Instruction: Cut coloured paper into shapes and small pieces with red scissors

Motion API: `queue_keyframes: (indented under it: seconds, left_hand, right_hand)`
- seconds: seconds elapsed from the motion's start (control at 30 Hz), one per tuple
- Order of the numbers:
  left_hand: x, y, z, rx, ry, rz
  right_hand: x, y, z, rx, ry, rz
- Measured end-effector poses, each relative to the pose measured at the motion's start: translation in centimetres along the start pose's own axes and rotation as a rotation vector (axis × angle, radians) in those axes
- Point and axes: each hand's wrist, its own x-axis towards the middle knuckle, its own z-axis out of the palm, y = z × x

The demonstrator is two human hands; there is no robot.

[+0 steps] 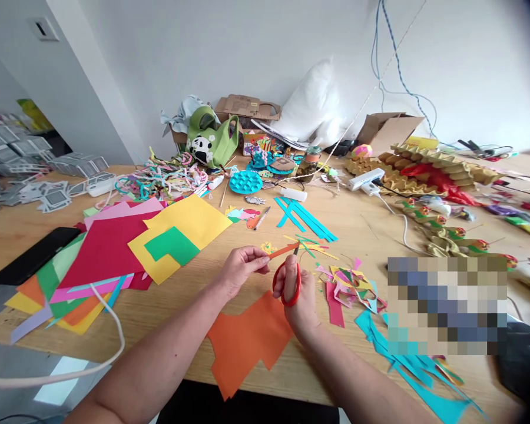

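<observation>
My left hand (246, 268) pinches one end of a narrow orange paper strip (282, 251) above the wooden table. In my right hand (301, 288) is a pair of scissors (299, 287) with red handles, its blades at the strip's far end. Beneath my wrists lies a larger orange paper sheet (251, 335) with cut-out edges. Thin green, yellow and orange paper slivers (311, 244) are scattered just beyond the blades. Small yellow clippings (269, 247) sit past my left fingers.
Stacked coloured paper (110, 253) covers the left side. Blue strips (309, 218) lie ahead, and mixed paper scraps (348, 285) and more blue paper (397, 347) lie to the right. A white cable (119, 335) loops at lower left. Egg cartons (433, 171) and a green panda bag (212, 138) stand farther back.
</observation>
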Motion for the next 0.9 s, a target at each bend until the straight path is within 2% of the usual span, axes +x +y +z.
queue_keyframes:
  seconds: [0.3, 0.53, 0.63, 0.73, 0.9]
  left_hand:
    - [0.1, -0.6, 0.2, 0.04, -0.006, 0.028]
    - [0.4, -0.4, -0.5, 0.121, 0.0, 0.033]
    - [0.5, -0.1, -0.6, 0.18, -0.003, 0.045]
    - [0.5, 0.1, -0.9, 0.173, 0.017, 0.041]
    - [0.9, 0.3, -1.6, -0.036, 0.026, -0.032]
  right_hand:
    - [0.1, 0.8, 0.7, 0.279, 0.139, 0.036]
    - [2.5, 0.8, -0.6, 0.661, 0.254, -0.013]
    - [3.4, 1.3, -1.4, 0.604, 0.265, -0.061]
    - [3.6, 1.8, -1.7, 0.505, 0.21, -0.071]
    - [3.0, 1.7, -1.4, 0.397, 0.159, -0.103]
